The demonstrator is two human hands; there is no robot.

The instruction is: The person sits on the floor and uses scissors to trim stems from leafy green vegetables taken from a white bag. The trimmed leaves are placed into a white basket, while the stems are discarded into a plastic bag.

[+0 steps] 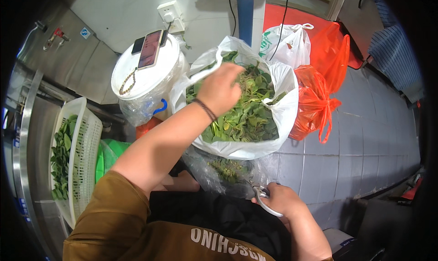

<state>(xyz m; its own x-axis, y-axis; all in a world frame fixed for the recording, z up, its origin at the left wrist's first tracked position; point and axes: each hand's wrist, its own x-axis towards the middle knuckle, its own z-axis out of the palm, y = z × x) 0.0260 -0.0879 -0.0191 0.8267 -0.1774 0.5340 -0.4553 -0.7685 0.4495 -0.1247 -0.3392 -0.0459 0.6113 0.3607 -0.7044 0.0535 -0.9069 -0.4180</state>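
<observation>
My left hand [222, 85], wearing a dark braided cord at the wrist, is over the leafy greens [244, 119] that fill a large white plastic bag [236, 151]. Its fingers curl downward and are blurred, so whether they grip a stem is hidden. Low on the right, my right hand [282, 199] is closed around pruning shears [265, 201]. The blades point toward a clear plastic bag [202, 165], which lies below the white one and holds small stem trimmings [227, 170].
Leaves [63, 155] lie in a white plastic basket [77, 141] at left, beside a green container [109, 155]. A phone [150, 50] and a bead bracelet [128, 83] rest on a white bucket lid [119, 64]. Tied red bags [309, 103] and a white bag [291, 44] stand right.
</observation>
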